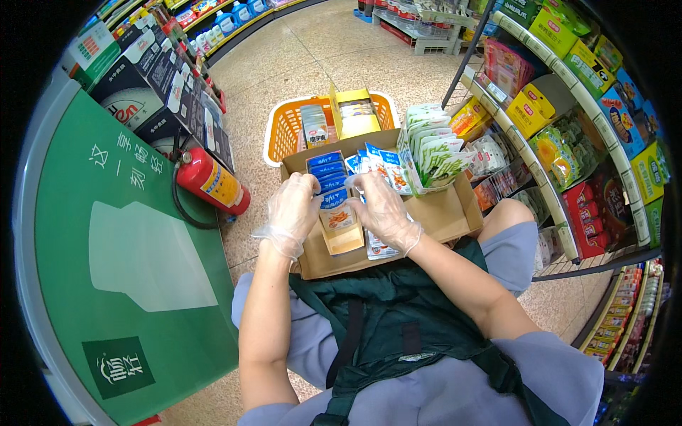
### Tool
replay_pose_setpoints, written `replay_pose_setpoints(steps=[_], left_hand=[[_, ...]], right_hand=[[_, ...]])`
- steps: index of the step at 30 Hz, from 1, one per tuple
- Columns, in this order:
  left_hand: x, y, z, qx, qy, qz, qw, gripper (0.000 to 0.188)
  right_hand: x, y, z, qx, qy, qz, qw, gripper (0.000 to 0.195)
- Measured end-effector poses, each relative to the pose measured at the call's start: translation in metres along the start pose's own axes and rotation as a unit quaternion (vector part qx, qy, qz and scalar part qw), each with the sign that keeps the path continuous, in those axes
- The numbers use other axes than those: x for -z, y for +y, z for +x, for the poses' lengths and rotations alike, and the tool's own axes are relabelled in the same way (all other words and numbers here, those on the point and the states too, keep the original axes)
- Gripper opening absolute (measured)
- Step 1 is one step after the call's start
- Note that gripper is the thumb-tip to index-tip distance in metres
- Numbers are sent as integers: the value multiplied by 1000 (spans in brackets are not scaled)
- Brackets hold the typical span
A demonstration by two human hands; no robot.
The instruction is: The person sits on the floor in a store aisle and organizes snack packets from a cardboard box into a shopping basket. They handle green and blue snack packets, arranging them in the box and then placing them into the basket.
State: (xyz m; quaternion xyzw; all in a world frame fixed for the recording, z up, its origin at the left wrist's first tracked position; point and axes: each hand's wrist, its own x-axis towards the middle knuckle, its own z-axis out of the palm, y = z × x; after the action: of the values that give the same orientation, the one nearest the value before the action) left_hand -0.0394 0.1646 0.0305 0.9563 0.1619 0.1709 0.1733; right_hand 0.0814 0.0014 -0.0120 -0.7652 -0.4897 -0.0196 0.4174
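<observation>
Both hands wear clear plastic gloves. My left hand point(295, 205) and my right hand point(381, 207) pinch the upper corners of a blue-and-white snack packet point(337, 213), one on each side. That packet stands at the front of a row of similar blue packets point(325, 162) in a narrow display box point(345, 244). The narrow box rests inside a large cardboard box point(442, 215) before me. Loose blue-and-white packets point(395, 170) lie to the right of the row, some partly under my right hand. A display box of green-and-white packets point(434, 146) stands at the large box's right side.
An orange basket point(277, 130) beyond the box holds grey packets point(314, 125) and a yellow carton point(359, 125). A red fire extinguisher point(213, 181) stands left, beside a green panel point(133, 255) and stacked dark cartons point(154, 85). Wire shelves of snacks point(549, 133) rise close at right.
</observation>
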Motion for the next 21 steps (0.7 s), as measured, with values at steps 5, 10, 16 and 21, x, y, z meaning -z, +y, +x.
replay_pose_setpoints(steps=[5,10,16,21], left_hand=[[0,10,3,-30,30,-16,999,22],[-9,21,3,-93,85,-86,988,21],[-37,41,-5,-170,1,-102,980,14],[-46,51,-11,-170,-88,-71,979,15]], right_hand=[[-2,11,-6,-94,27,5,995,40],[0,43,-11,-71,34,-100,992,56],[-8,63,-7,-143,-30,-178,973,70],[-11,78,-7,-101,-63,-219,968,65]])
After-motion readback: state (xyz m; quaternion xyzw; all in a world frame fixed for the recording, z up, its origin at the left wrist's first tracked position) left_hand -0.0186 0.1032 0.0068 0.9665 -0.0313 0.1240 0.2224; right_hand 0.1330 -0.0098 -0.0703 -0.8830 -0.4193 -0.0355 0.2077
